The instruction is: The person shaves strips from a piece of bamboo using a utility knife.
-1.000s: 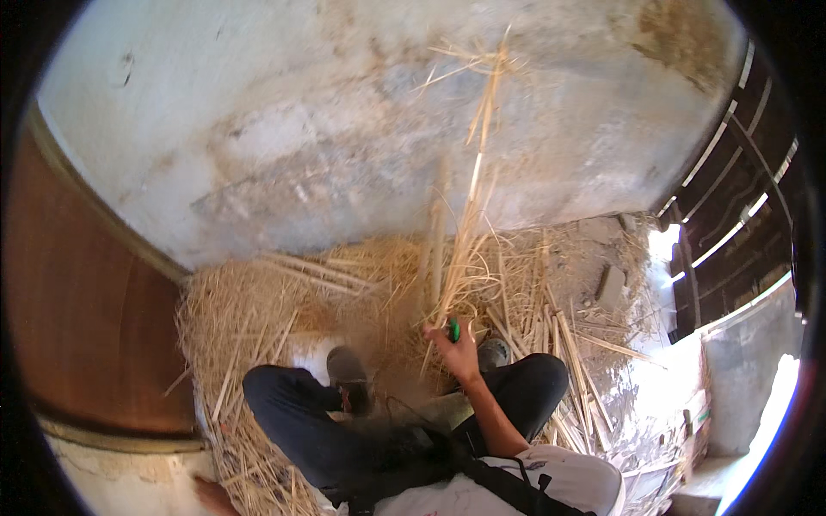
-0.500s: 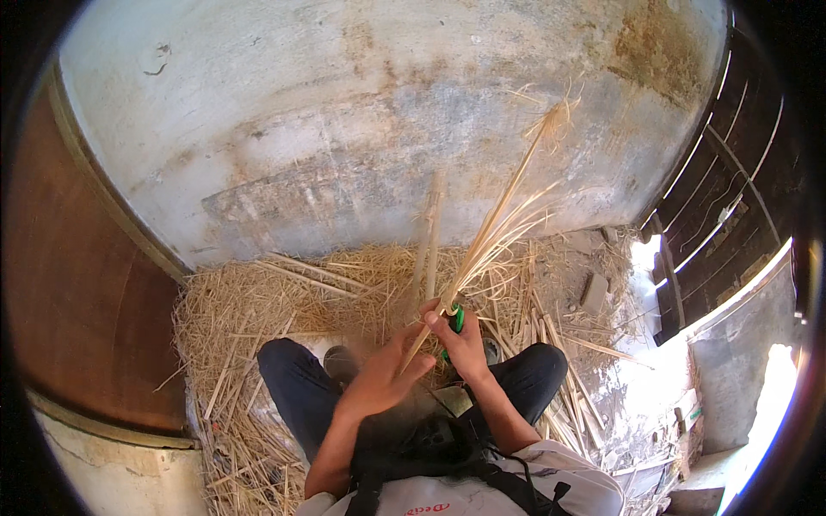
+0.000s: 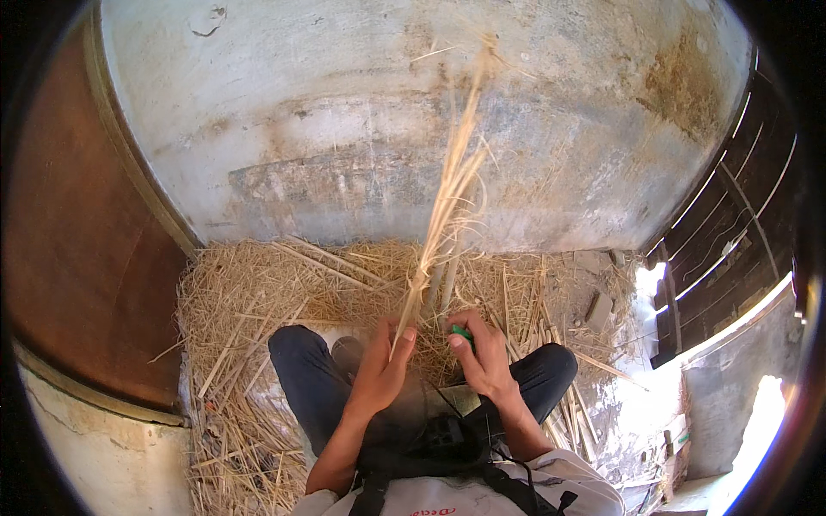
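The bundle of straw stalks (image 3: 447, 198) stands nearly upright in front of you, long axis running from your left hand (image 3: 383, 365) up and slightly right toward the grey plaster wall (image 3: 344, 112), its frayed tips blurred near the top of the view. One bundle; individual stalks too fine to count. Your left hand is curled closed around the bundle's lower end, thumb and fingers pinching it. Your right hand (image 3: 482, 357) sits just beside it, to the right and at the same height, fingers wrapped partly around a small green object (image 3: 463, 332); what that object is cannot be told. The left hand is the nearer to the bundle; the right is near the base without clearly touching it. Two hands, two knees in dark trousers (image 3: 301, 378). Loose straw (image 3: 258, 292) covers the floor around your legs. A brown curved surface (image 3: 77, 241) stands at left, dark slats (image 3: 731, 232) at right.
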A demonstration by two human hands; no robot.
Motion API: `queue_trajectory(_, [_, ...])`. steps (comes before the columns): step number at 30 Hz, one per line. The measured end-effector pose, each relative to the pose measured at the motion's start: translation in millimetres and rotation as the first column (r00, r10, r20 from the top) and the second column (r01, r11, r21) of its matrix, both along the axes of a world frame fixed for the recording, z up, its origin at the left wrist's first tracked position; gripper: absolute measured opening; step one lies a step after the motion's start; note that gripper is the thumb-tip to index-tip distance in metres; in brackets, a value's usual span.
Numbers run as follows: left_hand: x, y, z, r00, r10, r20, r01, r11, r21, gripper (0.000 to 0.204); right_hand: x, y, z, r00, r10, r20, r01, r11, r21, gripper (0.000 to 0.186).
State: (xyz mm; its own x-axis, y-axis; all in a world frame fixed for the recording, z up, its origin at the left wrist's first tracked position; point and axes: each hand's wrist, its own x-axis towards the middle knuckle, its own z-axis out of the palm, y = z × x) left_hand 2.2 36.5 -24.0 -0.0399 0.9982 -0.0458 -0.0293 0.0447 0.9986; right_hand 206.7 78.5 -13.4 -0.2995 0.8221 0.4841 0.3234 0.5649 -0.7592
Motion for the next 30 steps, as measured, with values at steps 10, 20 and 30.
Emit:
queue_trajectory(10, [-19.0, -22.2, 13.3, 0.966, 0.123, -0.227, -0.085, 0.982, 0.171, 0.041, -36.4, 1.5, 12.8, 0.997, -0.053, 0.064, 0.039, 0.978, 0.203, 0.028])
queue_trajectory(20, [-11.8, -34.3, 10.4, 0.972, 0.125, -0.199, -0.066, 0.957, 0.281, 0.052, -44.4, -0.8, 14.6, 0.994, 0.073, 0.087, -0.088, 0.981, 0.172, 0.025])
queue_trajectory(30, [0.7, -46.5, 31.3, 0.921, 0.172, -0.349, -0.052, 0.943, 0.328, 0.036, -33.8, -4.5, 16.7, 0.986, 0.081, 0.146, -0.118, 0.959, 0.26, 0.029])
